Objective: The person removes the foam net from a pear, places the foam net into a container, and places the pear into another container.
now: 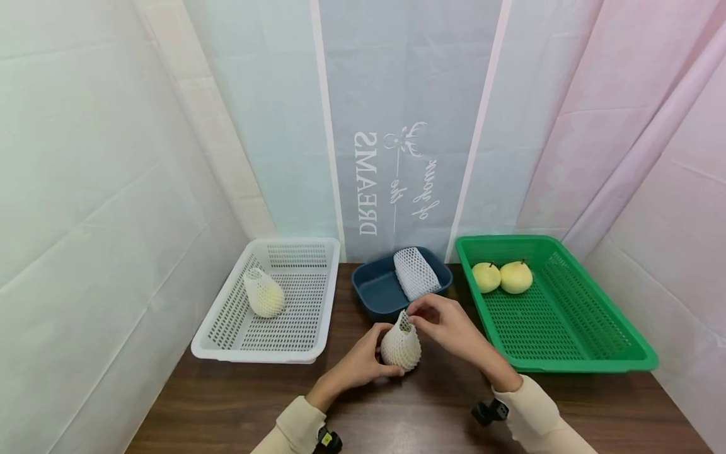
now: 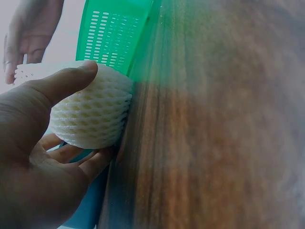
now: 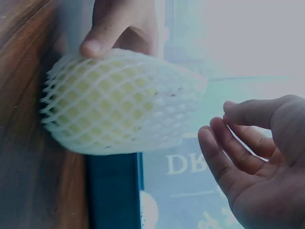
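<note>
A pear in a white foam net (image 1: 401,350) stands upright on the table in the head view, the net's loose end rising above the fruit. My left hand (image 1: 358,360) grips it from the left side; the thumb (image 2: 71,83) curls over the net in the left wrist view, with fingers on the other side. Beside the net's top end is my right hand (image 1: 448,323). In the right wrist view the right hand's fingers (image 3: 217,157) and thumb are slightly bent, apart from the net, with nothing between them.
A blue bin (image 1: 377,291) behind the hands holds white foam nets (image 1: 416,273). At left, a white basket (image 1: 258,354) holds one netted pear (image 1: 266,297). A green basket (image 1: 573,364) at right holds two bare pears (image 1: 516,277). Fabric walls surround the wooden table (image 1: 420,416).
</note>
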Available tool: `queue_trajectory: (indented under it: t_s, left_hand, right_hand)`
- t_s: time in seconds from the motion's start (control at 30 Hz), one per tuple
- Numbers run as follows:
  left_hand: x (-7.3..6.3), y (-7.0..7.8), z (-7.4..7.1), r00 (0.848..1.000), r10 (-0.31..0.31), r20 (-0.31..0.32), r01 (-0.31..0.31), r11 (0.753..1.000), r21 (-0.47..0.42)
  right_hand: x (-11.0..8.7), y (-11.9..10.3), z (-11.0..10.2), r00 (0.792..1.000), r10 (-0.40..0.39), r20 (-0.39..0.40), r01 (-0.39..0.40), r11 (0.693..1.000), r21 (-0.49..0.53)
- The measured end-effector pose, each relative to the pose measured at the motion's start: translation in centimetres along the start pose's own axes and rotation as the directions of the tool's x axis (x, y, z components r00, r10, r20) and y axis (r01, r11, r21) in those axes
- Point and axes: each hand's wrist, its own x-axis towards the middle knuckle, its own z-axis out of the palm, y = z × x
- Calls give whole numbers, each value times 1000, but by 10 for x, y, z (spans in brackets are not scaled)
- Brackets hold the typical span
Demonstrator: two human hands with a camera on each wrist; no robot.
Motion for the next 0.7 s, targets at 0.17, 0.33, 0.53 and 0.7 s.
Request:
queue_trajectory:
  t_s: [0.17,0.33,0.53,0.7]
  left_hand:
    - [0,0,0,1000,-4,13,4,1000,-24]
    - [0,1,0,1000,3,3,-3,999,-46]
    - [0,0,1,1000,-1,-3,0,999,-50]
    - [0,-1,0,1000,8,2,-8,999,-51]
  right_hand:
    - [8,-8,3,996,-38,78,39,999,-9]
    - [14,-8,6,987,-50,156,59,997,-58]
    - [13,-4,5,979,-61,195,85,989,-121]
    - [11,-1,3,971,-57,232,89,988,-129]
